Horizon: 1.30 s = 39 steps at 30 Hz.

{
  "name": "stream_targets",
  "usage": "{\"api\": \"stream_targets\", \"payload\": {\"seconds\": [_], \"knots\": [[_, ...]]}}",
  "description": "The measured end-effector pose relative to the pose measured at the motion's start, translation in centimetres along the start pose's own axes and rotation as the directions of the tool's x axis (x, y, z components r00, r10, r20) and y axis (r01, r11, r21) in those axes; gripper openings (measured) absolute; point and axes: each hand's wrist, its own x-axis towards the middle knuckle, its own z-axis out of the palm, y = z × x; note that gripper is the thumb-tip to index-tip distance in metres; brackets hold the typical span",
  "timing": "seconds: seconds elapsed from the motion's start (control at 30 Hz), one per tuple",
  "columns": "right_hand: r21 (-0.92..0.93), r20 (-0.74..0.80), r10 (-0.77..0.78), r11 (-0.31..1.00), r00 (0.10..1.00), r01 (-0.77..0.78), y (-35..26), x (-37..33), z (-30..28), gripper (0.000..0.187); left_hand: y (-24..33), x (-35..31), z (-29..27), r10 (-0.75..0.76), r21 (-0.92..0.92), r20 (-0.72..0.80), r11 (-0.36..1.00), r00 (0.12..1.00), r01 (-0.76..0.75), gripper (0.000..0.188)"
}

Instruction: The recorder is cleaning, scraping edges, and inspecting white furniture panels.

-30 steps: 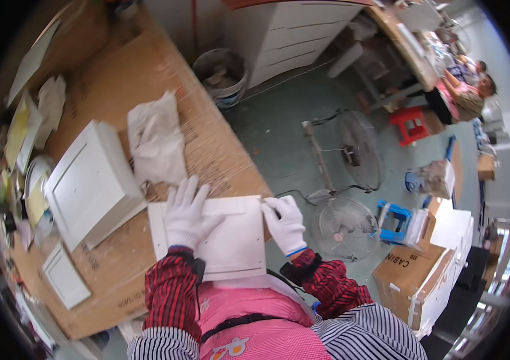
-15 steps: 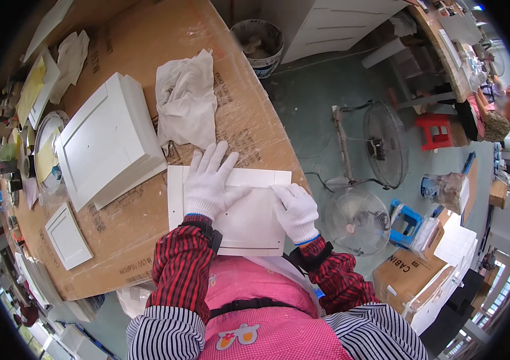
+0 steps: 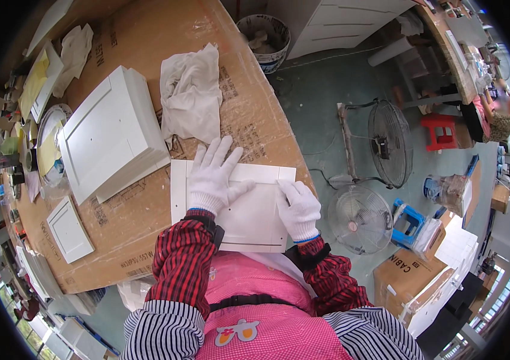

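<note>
A white drawer-front panel [image 3: 253,213] with a raised border and small dark holes lies at the near edge of the cardboard-covered table, right before my body. My left hand [image 3: 211,181], in a white knit glove, rests flat across the panel's left part with its fingers spread. At the panel's right border is my gloved right hand [image 3: 300,211], its fingers curled and pressed together against the surface. Whatever may be under those fingertips is hidden. Left of the panel stands a stack of similar white panels [image 3: 106,127].
A crumpled cloth [image 3: 190,93] lies beyond the panel, and a small framed panel [image 3: 70,231] at the table's left. Right of the table, fans [image 3: 360,219], a blue stool [image 3: 408,223] and a carton [image 3: 411,273] stand on the floor. A bucket [image 3: 264,42] is behind. Another person sits far right.
The whole view has shifted slightly. Both hands keep the same places on the panel, with no clear movement against it.
</note>
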Motion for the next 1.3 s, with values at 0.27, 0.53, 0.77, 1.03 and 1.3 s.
{"api": "stream_targets", "payload": {"seconds": [0.27, 0.53, 0.77, 1.03, 1.3], "knots": [[0.01, 0.016, 0.031, 0.999, 0.999, -0.031, -0.08, -0.24, 0.04, 0.024, 0.03, -0.06, 0.05, -0.002, 0.028, -0.012, 1.0, 1.0, 0.002, 0.081], [0.052, -0.042, 0.006, 0.999, 0.999, -0.004, -0.2, -0.09, 0.25, 0.023, -0.11, 0.09, 0.25, -0.001, -0.019, -0.012, 1.0, 1.0, 0.0, 0.083], [0.005, -0.012, -0.041, 0.999, 0.999, 0.041, 0.12, -0.46, 0.31, 0.027, -0.04, 0.06, 0.41, -0.005, -0.016, -0.008, 1.0, 1.0, 0.005, 0.084], [0.007, 0.046, -0.021, 1.0, 0.999, 0.021, 0.32, -0.27, -0.01, 0.028, -0.24, 0.06, 0.3, 0.006, -0.037, -0.035, 0.999, 0.999, -0.007, 0.081], [0.031, -0.01, -0.047, 0.998, 0.999, 0.048, -0.04, -0.43, 0.17, 0.024, -0.11, -0.05, 0.0, -0.01, -0.013, -0.014, 1.0, 1.0, 0.009, 0.08]]}}
